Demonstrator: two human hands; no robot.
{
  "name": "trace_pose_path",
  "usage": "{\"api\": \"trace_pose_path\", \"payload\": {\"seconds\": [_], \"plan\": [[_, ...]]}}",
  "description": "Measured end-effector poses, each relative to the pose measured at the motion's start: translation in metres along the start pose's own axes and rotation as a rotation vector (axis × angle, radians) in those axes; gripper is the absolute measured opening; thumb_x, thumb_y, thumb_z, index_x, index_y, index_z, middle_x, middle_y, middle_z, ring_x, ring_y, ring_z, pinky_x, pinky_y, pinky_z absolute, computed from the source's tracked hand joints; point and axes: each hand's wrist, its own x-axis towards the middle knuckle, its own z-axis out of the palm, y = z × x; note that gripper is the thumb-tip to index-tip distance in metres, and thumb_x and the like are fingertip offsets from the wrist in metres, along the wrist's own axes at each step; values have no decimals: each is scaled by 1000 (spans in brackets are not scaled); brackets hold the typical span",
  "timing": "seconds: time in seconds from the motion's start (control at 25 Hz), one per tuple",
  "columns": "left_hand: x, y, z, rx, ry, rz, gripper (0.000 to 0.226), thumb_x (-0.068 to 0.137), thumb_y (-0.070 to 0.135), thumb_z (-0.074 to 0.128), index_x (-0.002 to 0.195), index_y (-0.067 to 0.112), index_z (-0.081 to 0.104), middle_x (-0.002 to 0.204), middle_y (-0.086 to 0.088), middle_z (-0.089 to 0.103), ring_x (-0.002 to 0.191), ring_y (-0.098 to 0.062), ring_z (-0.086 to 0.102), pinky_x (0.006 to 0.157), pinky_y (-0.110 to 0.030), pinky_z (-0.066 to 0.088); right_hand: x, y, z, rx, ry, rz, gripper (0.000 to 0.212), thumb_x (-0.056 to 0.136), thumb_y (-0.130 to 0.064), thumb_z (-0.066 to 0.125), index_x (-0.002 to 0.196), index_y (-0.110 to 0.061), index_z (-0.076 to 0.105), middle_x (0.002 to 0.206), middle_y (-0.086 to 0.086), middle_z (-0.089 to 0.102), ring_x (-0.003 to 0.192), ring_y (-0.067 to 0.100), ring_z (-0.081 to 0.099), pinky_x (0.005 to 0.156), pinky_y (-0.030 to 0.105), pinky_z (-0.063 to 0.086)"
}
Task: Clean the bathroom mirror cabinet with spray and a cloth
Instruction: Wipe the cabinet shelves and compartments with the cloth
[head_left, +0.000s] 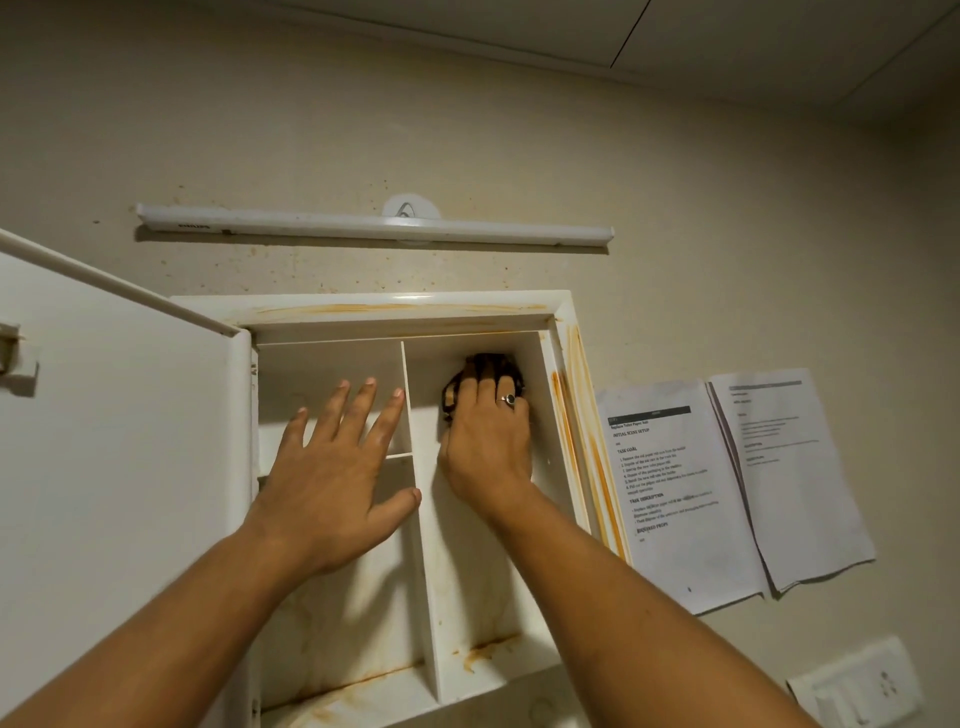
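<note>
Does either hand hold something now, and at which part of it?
The right hand holds a dark cloth, bunched under its fingers, against the upper right back wall of the cabinet. The left hand holds nothing.

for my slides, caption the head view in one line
Right hand holds a dark cloth high on the right inside the open cabinet; left hand spread open

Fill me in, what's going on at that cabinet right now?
A person is wiping inside the mirror cabinet, whose door is swung open to the left. The right hand holds a dark cloth against the upper back of the right compartment. The left hand is spread open in front of the left compartment, thumb beside the vertical divider. Orange-brown stains show on the frame and floor. No spray bottle is in view.
</note>
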Motion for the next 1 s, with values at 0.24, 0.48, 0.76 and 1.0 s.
{"api": "trace_pose_path", "payload": {"seconds": [0.24,0.48,0.76,1.0], "plan": [[1,-1,-1,-22,3,4,97,78,79,9,158,37,-24,171,0,-20,157,-23,-19,127,-55,4,19,-12,-9,142,-12,220,54,93,-30,63,137,-6,45,139,19,53,130,38,46,102,45,47],[2,-3,-1,-19,-19,-1,100,75,81,6,160,35,-21,171,-2,-17,157,-25,-18,126,-57,4,22,-16,-20,258,-36,317,65,91,-22,73,144,-4,41,145,18,48,133,38,46,98,45,54],[4,0,-7,-25,-84,-7,106,69,81,2,160,32,-20,171,-4,-19,157,-27,-19,126,-60,3,-126,17,13,214,-137,225,80,101,-16,59,165,-9,11,169,11,21,152,30,30,118,36,36],[5,3,-8,-13,-95,-18,106,69,80,4,159,32,-22,171,-3,-17,158,-27,-17,126,-59,4,-6,-9,-6,264,-16,243,72,93,-18,69,155,-10,33,157,13,42,140,35,41,112,47,43]]}}
